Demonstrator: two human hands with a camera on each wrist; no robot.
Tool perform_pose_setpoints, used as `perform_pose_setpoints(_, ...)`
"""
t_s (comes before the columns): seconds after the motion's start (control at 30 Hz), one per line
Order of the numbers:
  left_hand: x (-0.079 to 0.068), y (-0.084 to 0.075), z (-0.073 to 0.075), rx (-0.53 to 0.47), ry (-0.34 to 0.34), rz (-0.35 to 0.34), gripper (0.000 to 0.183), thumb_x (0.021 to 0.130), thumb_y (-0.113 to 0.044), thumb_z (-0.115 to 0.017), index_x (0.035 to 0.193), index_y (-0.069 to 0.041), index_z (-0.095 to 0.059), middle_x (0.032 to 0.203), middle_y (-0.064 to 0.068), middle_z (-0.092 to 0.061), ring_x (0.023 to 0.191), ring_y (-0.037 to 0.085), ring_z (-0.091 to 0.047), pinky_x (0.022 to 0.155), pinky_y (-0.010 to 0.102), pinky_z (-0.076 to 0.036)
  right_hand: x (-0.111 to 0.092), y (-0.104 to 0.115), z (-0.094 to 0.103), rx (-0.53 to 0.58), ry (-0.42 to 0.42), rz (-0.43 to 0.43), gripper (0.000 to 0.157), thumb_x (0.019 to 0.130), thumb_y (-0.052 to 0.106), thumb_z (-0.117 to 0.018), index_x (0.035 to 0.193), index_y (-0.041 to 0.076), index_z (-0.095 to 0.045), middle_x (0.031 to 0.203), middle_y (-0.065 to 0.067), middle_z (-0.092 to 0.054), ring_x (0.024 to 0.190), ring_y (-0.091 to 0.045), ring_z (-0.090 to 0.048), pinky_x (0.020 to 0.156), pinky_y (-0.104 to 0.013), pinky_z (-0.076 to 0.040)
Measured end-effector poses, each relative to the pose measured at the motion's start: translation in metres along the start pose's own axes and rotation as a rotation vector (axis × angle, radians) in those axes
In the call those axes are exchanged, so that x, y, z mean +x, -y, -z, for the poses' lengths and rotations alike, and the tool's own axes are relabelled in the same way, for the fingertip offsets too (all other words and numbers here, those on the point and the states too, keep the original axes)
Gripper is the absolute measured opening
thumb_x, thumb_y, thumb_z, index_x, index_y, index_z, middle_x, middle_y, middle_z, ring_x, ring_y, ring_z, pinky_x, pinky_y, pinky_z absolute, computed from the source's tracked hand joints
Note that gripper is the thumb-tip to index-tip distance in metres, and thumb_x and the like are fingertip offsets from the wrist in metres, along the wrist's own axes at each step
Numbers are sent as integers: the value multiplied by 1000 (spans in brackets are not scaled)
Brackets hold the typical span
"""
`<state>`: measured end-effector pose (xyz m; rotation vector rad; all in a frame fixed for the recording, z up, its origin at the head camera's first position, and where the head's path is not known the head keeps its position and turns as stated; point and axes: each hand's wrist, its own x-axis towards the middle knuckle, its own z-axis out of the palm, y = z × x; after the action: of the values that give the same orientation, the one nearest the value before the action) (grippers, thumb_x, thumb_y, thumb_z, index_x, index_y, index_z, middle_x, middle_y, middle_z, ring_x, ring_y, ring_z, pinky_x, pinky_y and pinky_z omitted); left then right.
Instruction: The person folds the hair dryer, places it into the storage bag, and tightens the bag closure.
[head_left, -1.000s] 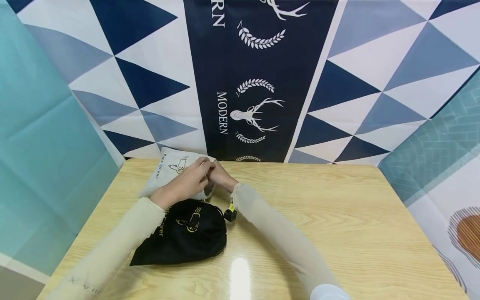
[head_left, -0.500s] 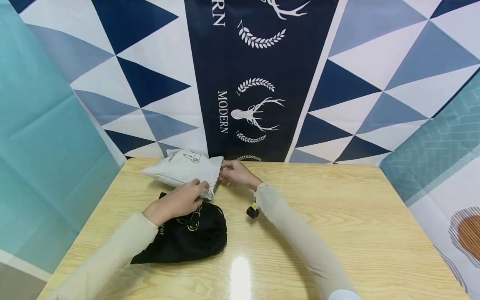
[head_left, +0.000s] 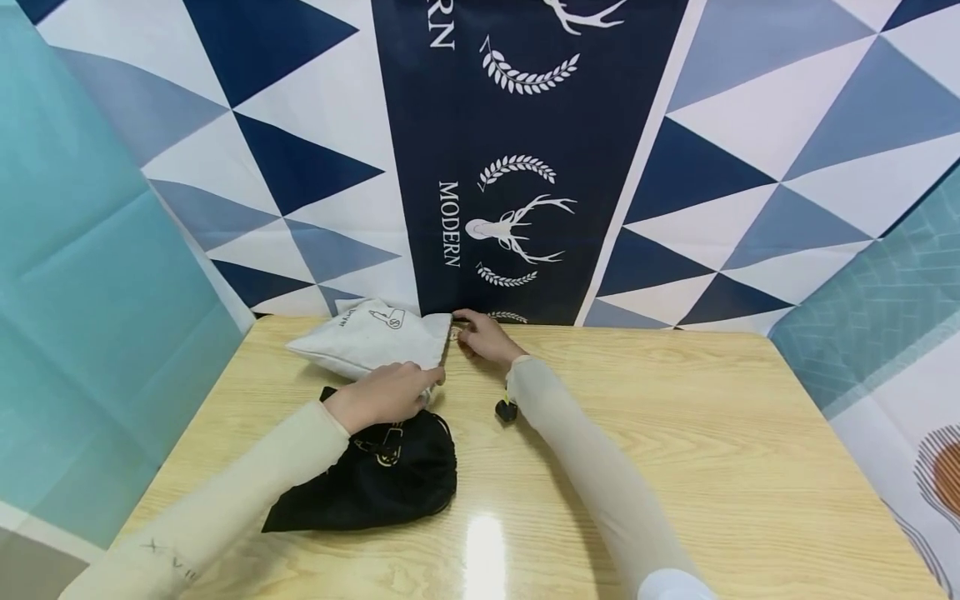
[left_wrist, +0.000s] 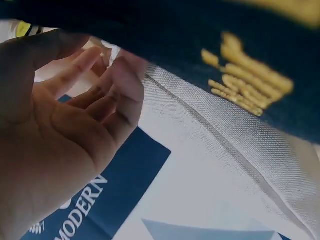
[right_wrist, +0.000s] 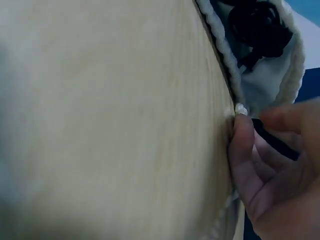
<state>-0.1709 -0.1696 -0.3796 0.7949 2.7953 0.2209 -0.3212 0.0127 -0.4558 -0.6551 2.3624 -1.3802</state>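
Observation:
A white drawstring bag (head_left: 382, 337) printed with a hair dryer lies at the table's back left, its mouth turned right. My left hand (head_left: 393, 392) is at the near corner of that mouth; in the left wrist view its curled fingers (left_wrist: 127, 82) meet the bag's edge. At the far corner, my right hand (head_left: 486, 335) pinches the rim with a fingertip and thumb. The right wrist view looks into the gaping mouth, where a coiled black cable (right_wrist: 262, 30) lies. Just below my left hand, a black drawstring bag (head_left: 375, 483) with gold print lies flat.
The wooden table (head_left: 637, 450) extends to the right of the bags. A patterned fabric wall (head_left: 510, 125) stands close behind the white bag. A small black camera (head_left: 506, 410) hangs under my right wrist.
My hands were together at the white bag's mouth and have moved apart. The bag has turned slightly and its mouth is spread. My left hand has shifted right along the near side.

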Motion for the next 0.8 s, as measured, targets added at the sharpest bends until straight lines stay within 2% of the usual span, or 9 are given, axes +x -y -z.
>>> perform_pose_setpoints(0.07, 3, 1, -2, 6, 38, 19, 28, 98, -8, -57, 125, -9, -63, 100, 10, -67, 83, 23, -64, 72, 40, -52, 5, 4, -1, -96, 23, -13, 43, 101, 8, -49, 144, 10, -48, 84, -13, -63, 57, -15, -54, 54, -28, -48)
perform_pose_setpoints(0.23, 6, 0, -2, -5, 109, 51, 16, 99, -9, -56, 111, -4, -66, 92, 11, -63, 88, 26, -62, 79, 42, -51, 14, 11, -7, -274, -19, -32, 38, 97, 14, -57, 134, 9, -58, 104, -12, -67, 51, -12, -55, 56, -28, -50)
perform_pose_setpoints(0.33, 6, -1, -2, 13, 121, 36, 8, 97, -6, -58, 101, -2, -65, 81, 8, -58, 80, 24, -59, 74, 42, -50, 14, 11, -11, -306, -57, -37, 13, 96, 10, -56, 103, 6, -66, 92, -11, -67, 51, -13, -54, 57, -27, -47)
perform_pose_setpoints(0.4, 6, -2, -2, 46, 104, 26, 3, 93, -3, -61, 94, -3, -63, 79, 8, -57, 78, 26, -60, 72, 42, -51, 12, 10, -11, -289, -83, -34, 19, 96, 5, -53, 79, 6, -59, 75, -8, -61, 51, -13, -51, 55, -26, -44)
perform_pose_setpoints(0.47, 5, -3, -4, 95, 73, 20, 3, 90, 0, -64, 90, -3, -63, 80, 11, -59, 78, 29, -62, 70, 43, -52, 9, 8, -13, -223, -93, -32, 32, 98, 4, -51, 66, 9, -48, 63, -5, -54, 51, -13, -49, 52, -25, -42)
perform_pose_setpoints(0.53, 5, -3, -5, 140, 34, 23, 5, 87, 0, -67, 89, -3, -63, 83, 14, -62, 78, 31, -64, 67, 45, -53, 7, 5, -14, -101, -114, -37, 34, 100, 6, -50, 66, 8, -48, 62, -2, -53, 52, -12, -50, 50, -23, -42)
perform_pose_setpoints(0.63, 5, -4, -4, 165, -17, 30, 10, 85, -1, -70, 91, -4, -63, 87, 15, -64, 78, 33, -65, 64, 46, -54, 4, 0, -15, 215, -150, -83, 23, 103, 9, -48, 84, -1, -57, 69, -8, -60, 53, -12, -55, 51, -23, -49)
perform_pose_setpoints(0.73, 2, -4, 0, 132, -66, 30, 14, 83, 0, -70, 91, -6, -61, 81, 10, -62, 74, 29, -64, 60, 44, -52, 1, -2, -16, 489, -188, -135, 22, 106, 9, -42, 105, -10, -53, 82, -20, -66, 58, -15, -63, 58, -26, -56)
perform_pose_setpoints(0.8, -2, -4, 4, 83, -100, 20, 13, 84, 1, -67, 89, -8, -60, 74, 6, -59, 68, 25, -61, 56, 41, -50, 0, -2, -14, 577, -194, -154, 25, 108, 10, -38, 112, -12, -49, 92, -25, -68, 65, -18, -68, 67, -29, -59)
